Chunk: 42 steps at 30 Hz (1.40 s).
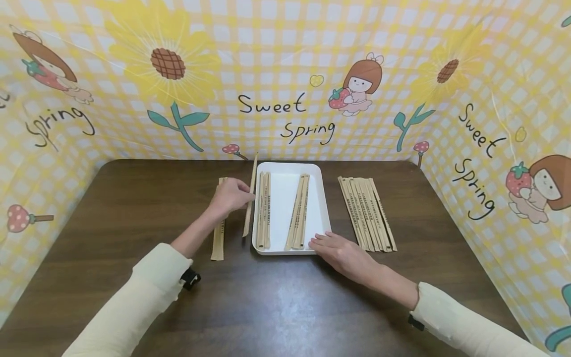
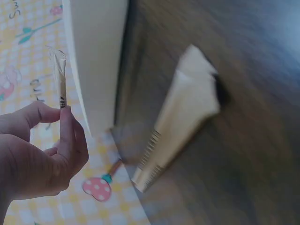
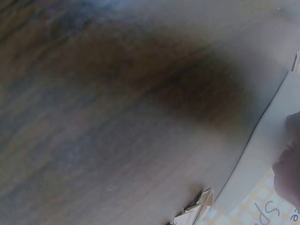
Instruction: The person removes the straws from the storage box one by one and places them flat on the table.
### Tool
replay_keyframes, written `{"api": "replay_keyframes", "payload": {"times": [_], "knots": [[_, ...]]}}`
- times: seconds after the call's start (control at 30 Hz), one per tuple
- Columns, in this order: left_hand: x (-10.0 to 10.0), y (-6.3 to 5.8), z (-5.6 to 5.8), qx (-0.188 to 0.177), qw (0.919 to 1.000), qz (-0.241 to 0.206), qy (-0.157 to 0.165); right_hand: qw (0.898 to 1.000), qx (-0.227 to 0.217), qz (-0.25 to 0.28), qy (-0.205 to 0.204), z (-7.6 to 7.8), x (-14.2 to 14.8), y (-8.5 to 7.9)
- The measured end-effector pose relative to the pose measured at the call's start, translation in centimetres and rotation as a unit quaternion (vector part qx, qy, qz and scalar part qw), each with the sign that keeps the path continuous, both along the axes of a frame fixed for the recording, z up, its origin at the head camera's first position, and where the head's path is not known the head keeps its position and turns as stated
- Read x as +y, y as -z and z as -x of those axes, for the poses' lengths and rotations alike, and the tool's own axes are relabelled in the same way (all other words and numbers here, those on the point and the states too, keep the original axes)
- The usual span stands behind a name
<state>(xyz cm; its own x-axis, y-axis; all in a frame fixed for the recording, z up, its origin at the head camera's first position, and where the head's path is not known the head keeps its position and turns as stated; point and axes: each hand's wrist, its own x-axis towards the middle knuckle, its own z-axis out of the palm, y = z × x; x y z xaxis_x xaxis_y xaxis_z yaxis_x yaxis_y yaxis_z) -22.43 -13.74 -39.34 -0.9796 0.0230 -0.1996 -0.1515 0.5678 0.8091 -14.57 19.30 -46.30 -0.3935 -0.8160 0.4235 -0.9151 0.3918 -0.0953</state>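
My left hand [image 1: 229,196] pinches a paper-wrapped straw [image 1: 250,210] between thumb and fingers, just left of the white tray [image 1: 281,198]. In the left wrist view the straw's wrapper end [image 2: 60,77] sticks up past the fingertips. Inside the tray, wrapped straws [image 1: 264,210] lie along the left side, and more straws [image 1: 298,210] lie slightly slanted right of the middle. My right hand [image 1: 343,253] rests with extended fingers at the tray's near right corner. The right wrist view catches only part of that hand [image 3: 289,164] against the tray's wall [image 3: 253,154].
Several wrapped straws [image 1: 368,213] lie side by side on the brown table [image 1: 276,307], right of the tray. Left of it, under my left wrist, are further wrapped straws [image 1: 218,243]. A yellow checked cloth [image 1: 263,64] with printed flowers surrounds the table's back and sides.
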Motion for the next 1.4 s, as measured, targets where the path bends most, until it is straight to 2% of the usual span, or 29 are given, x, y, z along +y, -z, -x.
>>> {"api": "replay_keyframes", "payload": {"times": [0.2, 0.4, 0.6, 0.77, 1.07, 1.4], "knots": [[-2.5, 1.0, -0.7, 0.000, 0.9982, 0.059, -0.012, 1.000, 0.000, 0.001, -0.004, 0.0, 0.0, 0.1], [-4.7, 2.0, -1.7, 0.011, 0.9976, 0.063, -0.027, 1.000, 0.002, 0.002, -0.002, 0.1, 0.1, 0.1], [-6.2, 2.9, -2.3, -0.004, 0.9967, 0.067, -0.045, 1.000, 0.000, -0.001, 0.001, 0.1, 0.1, 0.0], [-6.9, 3.4, -2.6, 0.000, 0.9949, 0.090, -0.044, 1.000, -0.011, -0.003, 0.007, 0.0, 0.0, 0.0], [-7.5, 3.9, -2.7, 0.014, 0.9895, 0.144, -0.010, 1.000, -0.024, -0.004, 0.012, -0.1, -0.1, -0.3], [-7.6, 4.1, -2.6, 0.008, 0.9881, 0.153, -0.009, 1.000, -0.027, -0.006, 0.015, -0.1, -0.1, -0.3]]}}
